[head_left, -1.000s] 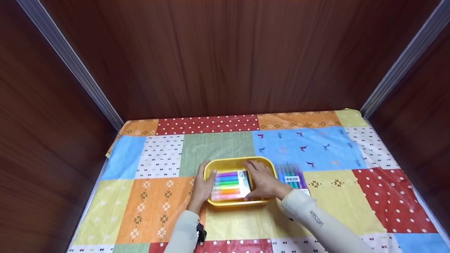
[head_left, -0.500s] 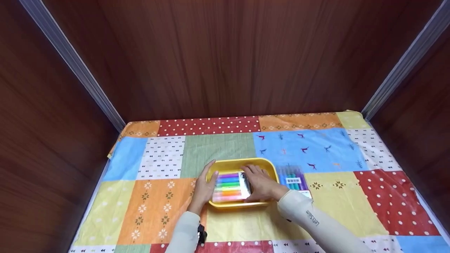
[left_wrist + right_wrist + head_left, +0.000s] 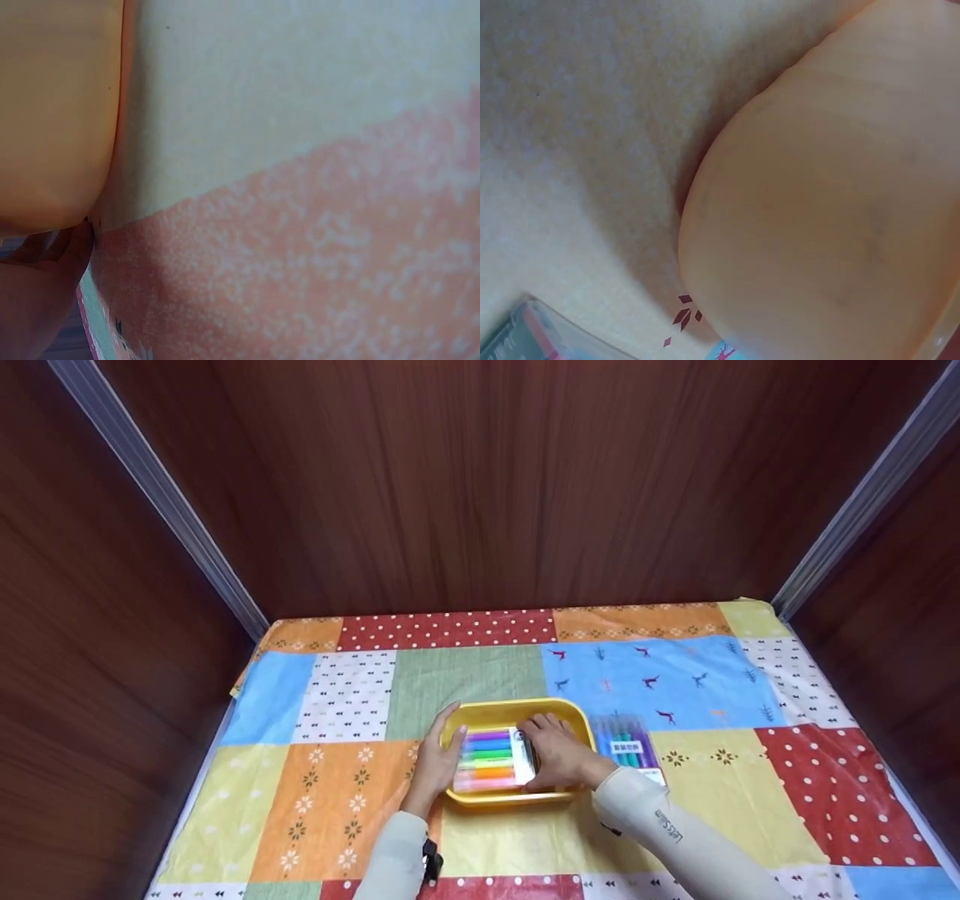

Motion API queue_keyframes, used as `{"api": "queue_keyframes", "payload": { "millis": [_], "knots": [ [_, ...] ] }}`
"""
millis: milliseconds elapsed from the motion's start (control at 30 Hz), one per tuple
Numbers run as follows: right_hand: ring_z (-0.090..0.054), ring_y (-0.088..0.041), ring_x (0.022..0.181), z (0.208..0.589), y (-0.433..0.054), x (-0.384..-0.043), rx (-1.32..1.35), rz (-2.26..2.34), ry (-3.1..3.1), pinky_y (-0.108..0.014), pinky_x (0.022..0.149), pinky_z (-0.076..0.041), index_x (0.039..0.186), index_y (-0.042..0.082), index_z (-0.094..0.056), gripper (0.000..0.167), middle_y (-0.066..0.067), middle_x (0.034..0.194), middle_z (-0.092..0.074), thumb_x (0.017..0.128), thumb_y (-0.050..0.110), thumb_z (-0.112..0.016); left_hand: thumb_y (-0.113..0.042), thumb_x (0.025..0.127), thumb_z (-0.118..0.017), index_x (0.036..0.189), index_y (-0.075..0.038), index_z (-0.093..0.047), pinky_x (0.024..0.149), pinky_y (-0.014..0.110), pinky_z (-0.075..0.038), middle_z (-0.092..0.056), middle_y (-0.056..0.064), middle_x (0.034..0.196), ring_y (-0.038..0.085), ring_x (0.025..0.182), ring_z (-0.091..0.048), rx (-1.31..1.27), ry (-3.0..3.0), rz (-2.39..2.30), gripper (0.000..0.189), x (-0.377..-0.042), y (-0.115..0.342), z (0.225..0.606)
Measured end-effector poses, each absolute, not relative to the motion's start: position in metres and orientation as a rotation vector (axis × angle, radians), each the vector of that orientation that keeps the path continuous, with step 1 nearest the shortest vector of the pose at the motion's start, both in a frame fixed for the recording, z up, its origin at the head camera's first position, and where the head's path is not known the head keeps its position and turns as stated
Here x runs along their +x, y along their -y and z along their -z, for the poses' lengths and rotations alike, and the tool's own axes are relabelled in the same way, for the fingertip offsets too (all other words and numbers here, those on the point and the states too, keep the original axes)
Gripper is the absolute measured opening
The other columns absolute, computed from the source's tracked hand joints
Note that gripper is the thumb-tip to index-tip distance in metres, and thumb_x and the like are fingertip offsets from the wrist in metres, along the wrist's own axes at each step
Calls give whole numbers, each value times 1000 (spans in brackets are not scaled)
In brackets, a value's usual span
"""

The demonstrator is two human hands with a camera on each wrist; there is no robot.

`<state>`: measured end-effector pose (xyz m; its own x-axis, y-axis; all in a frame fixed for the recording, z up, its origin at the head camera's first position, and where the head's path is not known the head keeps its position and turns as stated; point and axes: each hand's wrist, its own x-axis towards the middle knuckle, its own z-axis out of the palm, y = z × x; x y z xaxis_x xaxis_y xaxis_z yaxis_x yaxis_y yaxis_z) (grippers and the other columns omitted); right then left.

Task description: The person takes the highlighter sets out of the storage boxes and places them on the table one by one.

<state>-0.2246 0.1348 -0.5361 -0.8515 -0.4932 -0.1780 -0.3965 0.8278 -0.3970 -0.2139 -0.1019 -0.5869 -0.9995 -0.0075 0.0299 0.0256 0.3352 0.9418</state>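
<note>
A yellow plastic basket sits on the tablecloth. Inside lies a clear pack of colored pens, in rainbow order with a white label at its right end. My left hand grips the basket's left side, thumb over the rim; in the left wrist view its fingers lie against the outside wall. Reaching over the right side, my right hand holds the labeled end of the pack between thumb and fingers. Something dark shows beside the label, partly hidden by that hand. The right wrist view shows only the basket's outer wall.
Right of the basket lies another clear pack of pens, purple and teal, with its corner low in the right wrist view. A patchwork tablecloth covers the table. Brown wood-grain panels stand behind and at both sides.
My right hand has shifted slightly left and closed in on the labeled end of the pack, whose end now looks slightly tilted. The left hand stays at the basket's left side.
</note>
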Motion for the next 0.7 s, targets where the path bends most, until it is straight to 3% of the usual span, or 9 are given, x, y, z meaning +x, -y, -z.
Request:
{"api": "queue_keyframes", "payload": {
  "millis": [333, 700],
  "knots": [
    [-47, -29, 117, 534, -140, -224, -839, 522, -2840, -58, 112, -33, 132, 8, -56, 91, -8, 120, -56, 60, 50, -93, -37, 104, -53, 152, -30, -44, 122, 62, -26, -43, 4, 160, 36, 150, -36, -1, 2551, 1784, 49, -215, 103, 586],
    [-49, -29, 112, 533, -152, -223, -921, 568, -2939, -56, 102, -32, 125, 6, -60, 90, -9, 114, -59, 55, 53, -92, -37, 104, -54, 152, -28, -44, 120, 64, -28, -43, 6, 160, 40, 148, -38, -15, 2546, 1756, 50, -212, 101, 586]
  ]
}}
